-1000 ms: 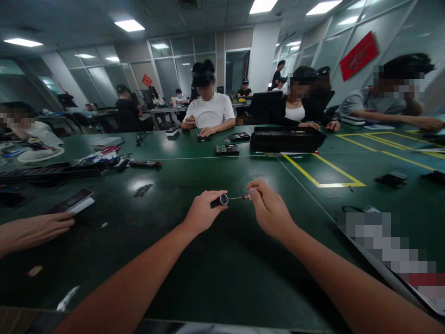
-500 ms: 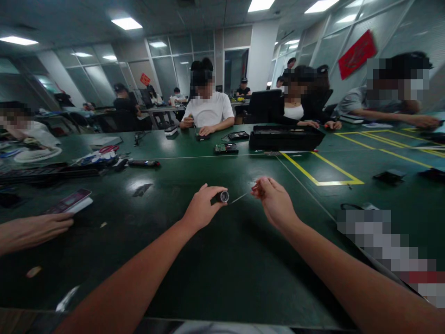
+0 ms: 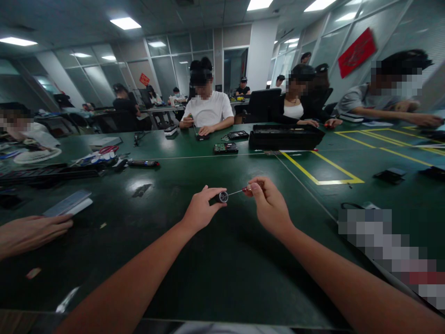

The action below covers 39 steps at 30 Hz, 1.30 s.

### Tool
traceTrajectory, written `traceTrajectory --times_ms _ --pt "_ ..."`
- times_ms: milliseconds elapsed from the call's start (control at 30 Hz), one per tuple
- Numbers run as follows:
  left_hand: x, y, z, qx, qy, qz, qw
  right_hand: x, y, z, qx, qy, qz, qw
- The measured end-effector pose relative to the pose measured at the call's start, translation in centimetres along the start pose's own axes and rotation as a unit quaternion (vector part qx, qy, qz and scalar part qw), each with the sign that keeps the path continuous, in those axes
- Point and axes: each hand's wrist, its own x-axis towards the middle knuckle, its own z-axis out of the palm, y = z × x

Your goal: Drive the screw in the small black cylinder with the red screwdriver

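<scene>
Between the thumb and fingers of my left hand [image 3: 201, 208] is a small black cylinder [image 3: 222, 197], its round, pale-rimmed end turned toward the right. My right hand [image 3: 271, 202] is closed around the reddish handle of a screwdriver [image 3: 246, 189]. The thin metal shaft points left, and its tip meets the cylinder's open end; how deep it sits I cannot make out. Both hands are held above the dark green table [image 3: 222, 269].
A co-worker's hand [image 3: 34, 234] rests by a phone [image 3: 67, 204] at left. Beyond lie a dark pen-shaped tool [image 3: 143, 163], a green circuit board [image 3: 225, 148] and a long black tray [image 3: 287, 138]. Yellow tape [image 3: 339, 181] marks the table at right. Several people sit around it.
My right hand has turned and raised the screwdriver, so its shaft now lies flatter and its tip reaches the cylinder's end. My left hand has barely moved. The phone's screen looks paler.
</scene>
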Motion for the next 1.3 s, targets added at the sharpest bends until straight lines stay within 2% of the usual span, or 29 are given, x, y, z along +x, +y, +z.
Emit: traceTrajectory --times_ms 233,433,600,700,867,1100,1300 --pt "-0.1 0.1 -0.1 0.006 -0.004 -0.012 1.0 0.0 -0.9 -0.5 -0.105 0.0 -0.037 0.994" --pt "0.0 0.0 -0.1 0.016 0.009 -0.024 1.0 0.3 -1.6 -0.8 -0.169 0.011 -0.041 0.985" --pt "0.0 0.1 0.0 0.02 0.013 -0.016 1.0 0.4 -1.5 -0.8 -0.169 0.019 -0.031 0.985" --pt "-0.1 0.1 -0.1 0.022 -0.001 -0.012 1.0 0.1 -1.5 -0.8 -0.154 -0.013 -0.032 0.987" --pt "-0.1 0.0 0.0 0.02 -0.01 -0.012 1.0 -0.3 -1.4 -0.7 -0.113 -0.052 -0.071 0.99" --pt "-0.2 0.3 0.0 0.021 -0.023 -0.006 0.999 -0.4 -1.8 -0.4 -0.175 -0.025 -0.054 0.983" --pt "-0.3 0.1 -0.1 0.029 -0.003 -0.009 1.0 -0.4 -1.8 -0.6 -0.148 -0.039 -0.058 0.987"
